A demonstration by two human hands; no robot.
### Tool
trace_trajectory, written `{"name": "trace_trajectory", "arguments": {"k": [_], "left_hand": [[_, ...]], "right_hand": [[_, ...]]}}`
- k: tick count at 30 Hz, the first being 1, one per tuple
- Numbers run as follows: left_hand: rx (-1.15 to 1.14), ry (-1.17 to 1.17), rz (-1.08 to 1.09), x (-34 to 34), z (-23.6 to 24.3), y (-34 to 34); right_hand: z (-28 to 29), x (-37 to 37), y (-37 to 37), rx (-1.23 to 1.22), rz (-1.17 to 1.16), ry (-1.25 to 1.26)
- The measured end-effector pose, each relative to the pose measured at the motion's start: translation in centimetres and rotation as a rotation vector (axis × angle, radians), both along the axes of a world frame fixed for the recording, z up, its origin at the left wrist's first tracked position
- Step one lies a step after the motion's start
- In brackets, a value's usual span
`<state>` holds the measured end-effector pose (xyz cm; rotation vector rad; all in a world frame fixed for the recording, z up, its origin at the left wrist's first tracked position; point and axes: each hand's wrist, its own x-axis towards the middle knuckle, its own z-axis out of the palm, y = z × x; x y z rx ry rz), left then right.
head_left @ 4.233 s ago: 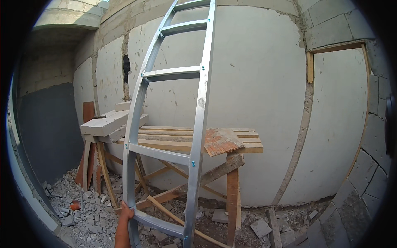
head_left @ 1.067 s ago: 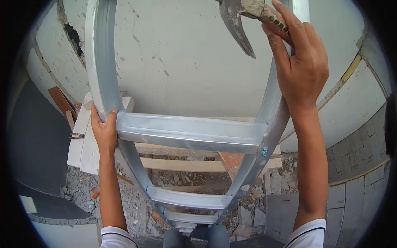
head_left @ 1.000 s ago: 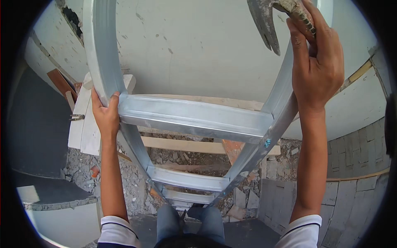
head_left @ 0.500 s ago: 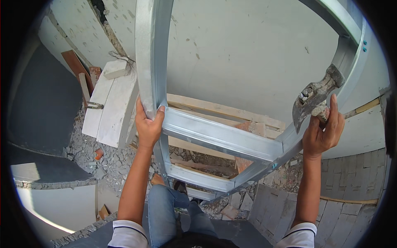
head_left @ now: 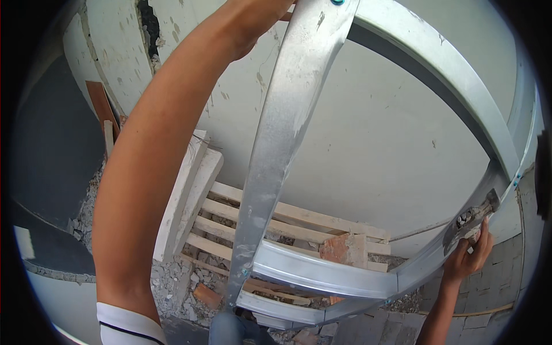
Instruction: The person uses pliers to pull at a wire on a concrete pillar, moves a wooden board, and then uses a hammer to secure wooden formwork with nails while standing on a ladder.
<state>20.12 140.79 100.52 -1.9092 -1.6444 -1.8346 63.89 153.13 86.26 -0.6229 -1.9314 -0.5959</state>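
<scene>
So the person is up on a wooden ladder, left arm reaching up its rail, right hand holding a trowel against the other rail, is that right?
Not quite: the ladder is silver metal, not wood, as the head view shows. The wood is the pallet below. The rest holds: the left hand reaches up by the rail, and the right hand holds a trowel against the other rail.

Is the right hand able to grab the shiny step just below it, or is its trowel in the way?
Probably not fully. The right hand is close to the rung, and nothing stands between them, but its fingers are already wrapped around a trowel against the ladder rail.
</scene>
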Motion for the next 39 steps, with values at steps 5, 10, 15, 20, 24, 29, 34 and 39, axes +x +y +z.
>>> {"name": "trace_trajectory", "arguments": {"k": [5, 10, 15, 20, 24, 29, 34, 39], "left_hand": [[0.243, 0.058, -0.349, -0.7, 7.9, 3.8], [-0.055, -0.424, -0.122, -0.9, 18.6, 6.2], [-0.035, -0.345, 0.288, -3.4, 23.6, 11.9], [-0.045, -0.439, 0.228, -1.8, 25.2, 12.0], [-0.031, -0.433, 0.207, -1.3, 24.9, 12.7], [0.067, -0.372, 0.288, -1.8, 24.6, 11.9], [-0.017, -0.311, 0.238, -1.6, 26.3, 11.2], [0.007, -0.282, 0.339, 0.0, 29.4, 14.1]], "right_hand": [[0.5, 0.2, -0.8, 0.027, -0.109, -0.023], [0.8, 0.3, -0.8, -0.028, -0.087, -0.029], [4.1, -0.8, -2.5, -0.270, -0.110, -0.100], [8.3, -0.4, -3.0, -0.489, -0.090, -0.237], [10.6, 0.4, -2.8, -0.570, -0.078, -0.404], [11.3, 0.7, -3.4, -0.688, 0.025, -0.460], [15.4, 1.6, -6.3, -0.740, 0.196, -0.265], [25.8, -0.5, -3.0, -0.514, 0.285, 0.082]]}}
